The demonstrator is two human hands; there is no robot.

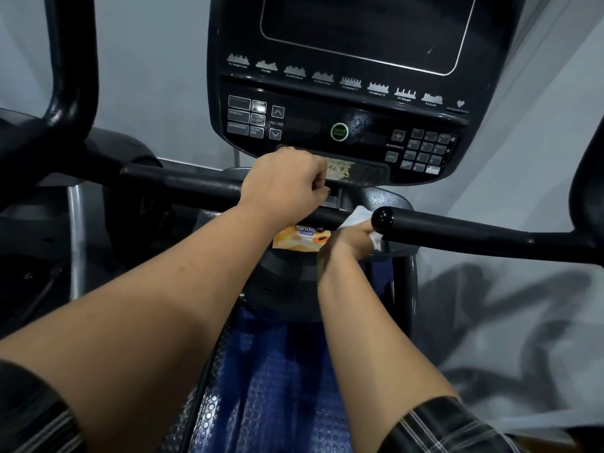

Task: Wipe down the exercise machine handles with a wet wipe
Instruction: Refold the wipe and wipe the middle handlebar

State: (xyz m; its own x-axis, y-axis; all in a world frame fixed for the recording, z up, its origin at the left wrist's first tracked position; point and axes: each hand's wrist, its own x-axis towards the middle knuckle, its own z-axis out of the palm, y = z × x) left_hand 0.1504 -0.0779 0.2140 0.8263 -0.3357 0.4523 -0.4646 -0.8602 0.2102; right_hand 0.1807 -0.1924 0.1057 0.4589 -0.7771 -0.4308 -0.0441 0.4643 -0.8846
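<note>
Two black handlebars run across the machine below its console. My left hand (287, 186) is closed around the left handlebar (183, 186) near its inner end. My right hand (351, 240) holds a white wet wipe (359, 215), pressed against the inner end of the left bar, just left of the round end cap of the right handlebar (457, 228). Part of the wipe also hangs below my fingers. An orange pack of wipes (299, 240) lies on the machine's body right under the bars, between my two wrists.
The black console (343, 93) with a dark screen and keypad stands straight ahead. Upright black moving arms rise at the far left (70, 53) and far right (588, 178). Blue textured matting (277, 387) lies below. Grey walls surround the machine.
</note>
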